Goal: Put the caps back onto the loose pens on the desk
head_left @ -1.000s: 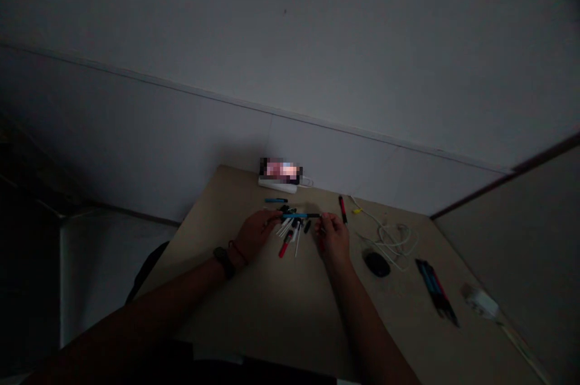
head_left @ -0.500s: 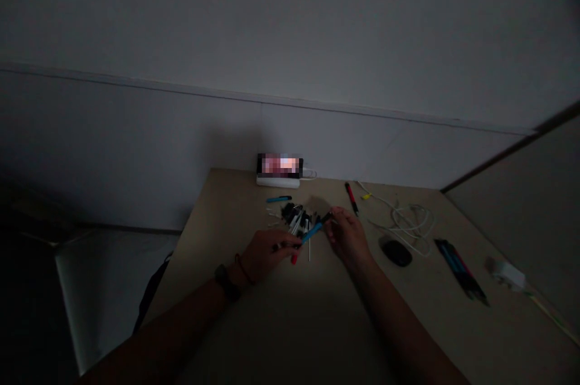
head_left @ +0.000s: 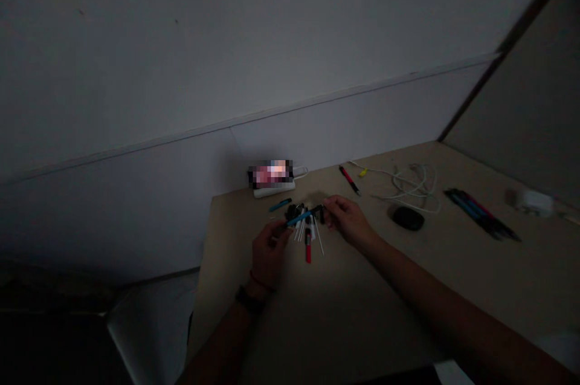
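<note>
Between my hands is a blue pen barrel (head_left: 299, 219) with a black end, held slanting above a pile of pen parts. My left hand (head_left: 270, 247) is closed on its lower end. The fingers of my right hand (head_left: 343, 216) pinch at the black upper end; exactly what they grip is too dark to make out. Beneath lie thin white refills (head_left: 318, 235), small black parts (head_left: 292, 211) and a red pen barrel (head_left: 308, 247). Behind the pile rests another blue barrel piece (head_left: 280, 204).
A phone (head_left: 270, 174) with a blurred screen leans on a white stand (head_left: 274, 190) by the wall. Rightward are a red and black pen (head_left: 349, 181), a coiled white cable (head_left: 419, 188), a black mouse (head_left: 408, 218), a row of pens (head_left: 480, 214) and a white plug (head_left: 534, 202).
My view has tilted and shifted. The blue barrel stays between both hands, and my left hand has turned more upright. The red barrel now shows more fully in the pile.
</note>
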### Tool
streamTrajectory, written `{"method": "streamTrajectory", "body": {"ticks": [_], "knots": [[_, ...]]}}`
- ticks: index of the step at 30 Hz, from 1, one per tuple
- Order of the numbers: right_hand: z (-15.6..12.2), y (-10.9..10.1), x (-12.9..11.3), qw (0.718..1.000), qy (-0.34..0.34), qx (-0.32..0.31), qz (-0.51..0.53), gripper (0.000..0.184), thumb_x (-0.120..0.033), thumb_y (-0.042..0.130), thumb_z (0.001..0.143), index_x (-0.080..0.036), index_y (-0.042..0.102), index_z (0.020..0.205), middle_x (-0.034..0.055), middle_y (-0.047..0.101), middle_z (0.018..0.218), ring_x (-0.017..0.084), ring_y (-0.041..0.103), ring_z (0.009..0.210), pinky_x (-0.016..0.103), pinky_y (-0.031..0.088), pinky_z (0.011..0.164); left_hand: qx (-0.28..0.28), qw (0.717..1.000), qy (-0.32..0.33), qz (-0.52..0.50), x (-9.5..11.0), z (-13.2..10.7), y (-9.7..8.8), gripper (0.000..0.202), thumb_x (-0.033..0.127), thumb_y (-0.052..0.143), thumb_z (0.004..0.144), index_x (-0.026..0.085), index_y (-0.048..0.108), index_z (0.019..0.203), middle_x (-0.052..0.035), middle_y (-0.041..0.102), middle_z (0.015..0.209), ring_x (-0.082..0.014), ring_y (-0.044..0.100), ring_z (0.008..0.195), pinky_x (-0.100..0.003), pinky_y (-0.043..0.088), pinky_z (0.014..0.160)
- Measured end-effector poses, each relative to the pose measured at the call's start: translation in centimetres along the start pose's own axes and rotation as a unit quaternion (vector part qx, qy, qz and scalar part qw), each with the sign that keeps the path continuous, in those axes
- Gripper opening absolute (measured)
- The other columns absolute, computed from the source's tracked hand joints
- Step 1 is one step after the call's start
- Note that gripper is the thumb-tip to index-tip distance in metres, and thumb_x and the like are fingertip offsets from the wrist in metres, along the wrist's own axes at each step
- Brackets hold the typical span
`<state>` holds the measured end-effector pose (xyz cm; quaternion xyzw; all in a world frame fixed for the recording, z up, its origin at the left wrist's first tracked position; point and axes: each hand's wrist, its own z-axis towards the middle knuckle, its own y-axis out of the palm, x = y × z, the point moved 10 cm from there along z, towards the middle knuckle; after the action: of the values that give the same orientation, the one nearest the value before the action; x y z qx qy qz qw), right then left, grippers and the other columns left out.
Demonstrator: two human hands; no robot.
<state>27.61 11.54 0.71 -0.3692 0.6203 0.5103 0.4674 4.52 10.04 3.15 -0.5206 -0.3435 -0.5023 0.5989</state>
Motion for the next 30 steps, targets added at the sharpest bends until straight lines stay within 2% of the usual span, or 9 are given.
{"method": "streamTrajectory", "body": {"ticks": [6, 13, 21, 30], "knots": [[-0.24, 0.86, -0.82, 0.999, -0.011, -0.033, -0.034, 0.045, -0.061, 0.072, 0.074, -0.019, 0.057, 0.064, -0.0032, 0.059, 0.05, 0.009, 0.05, 0.038, 0.019, 0.039, 0.036, -0.004, 1.0, 0.005, 0.027, -0.14, 0.03, -0.07, 0.032, 0.047, 0.067, 0.086, 0.021, 0.071, 0.104, -0.0067, 0.075, 0.094, -0.0183, 0.069, 0.077, -0.027, 0.055, 0.064], [-0.42, 0.99, -0.83, 0.996, -0.016, -0.044, -0.078, 0.048, -0.063, 0.066, 0.079, -0.019, 0.059, 0.06, -0.0028, 0.056, 0.046, 0.009, 0.049, 0.037, 0.02, 0.037, 0.036, -0.016, 0.999, -0.035, 0.004, -0.65, -0.04, -0.01, 0.039, 0.05, 0.06, 0.09, 0.019, 0.072, 0.108, -0.0051, 0.076, 0.078, -0.0151, 0.064, 0.061, -0.027, 0.054, 0.062], [-0.5, 1.09, -0.4, 0.991, -0.015, -0.048, -0.121, 0.049, -0.063, 0.063, 0.081, -0.019, 0.059, 0.059, -0.0026, 0.056, 0.045, 0.01, 0.047, 0.035, 0.021, 0.035, 0.036, -0.019, 0.999, -0.043, 0.005, -0.77, -0.02, -0.05, 0.041, 0.053, 0.058, 0.09, 0.018, 0.073, 0.105, -0.0038, 0.073, 0.072, -0.0159, 0.063, 0.06, -0.027, 0.052, 0.059], [-0.34, 1.11, -0.18, 0.984, -0.018, -0.062, -0.166, 0.053, -0.067, 0.058, 0.083, -0.02, 0.056, 0.06, -0.0025, 0.054, 0.046, 0.01, 0.048, 0.037, 0.022, 0.036, 0.037, -0.011, 0.998, -0.044, -0.045, -0.69, 0.02, 0.1, 0.04, 0.051, 0.06, 0.089, 0.015, 0.072, 0.1, -0.0023, 0.069, 0.067, -0.0133, 0.059, 0.058, -0.024, 0.048, 0.057]]}}
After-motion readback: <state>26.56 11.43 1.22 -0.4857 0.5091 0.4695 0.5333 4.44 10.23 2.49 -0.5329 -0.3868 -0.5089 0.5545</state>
